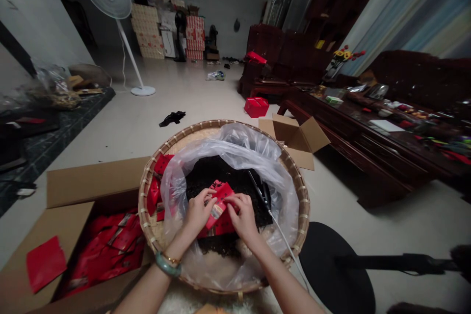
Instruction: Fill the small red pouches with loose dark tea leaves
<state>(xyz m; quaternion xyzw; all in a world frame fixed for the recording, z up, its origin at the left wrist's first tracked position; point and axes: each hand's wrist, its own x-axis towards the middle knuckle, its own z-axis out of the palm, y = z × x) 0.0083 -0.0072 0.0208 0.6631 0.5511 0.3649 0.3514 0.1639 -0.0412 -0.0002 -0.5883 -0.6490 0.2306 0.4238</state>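
Observation:
My left hand [200,212] and my right hand [243,213] pinch a small red printed packet [222,197] from its two sides, fingers closed on its edges. It is held over a clear plastic bag [172,191] that holds dark, loose, leaf-like stuff [206,169]. More red packaging [225,225] lies just beneath my hands. The bag sits inside a round woven bamboo basket [303,206]. A black, long-armed tool [260,190] with a white cord rests on the dark stuff, right of my right hand. Other red packets [152,196] are tucked along the basket's left side.
At the left, an open cardboard box [69,225] is filled with red packets, one lying on its flap. Another open box [290,132] stands beyond the basket. A round black base [334,265] is at right, near a dark wooden table [353,142]. A white fan [142,91] stands behind.

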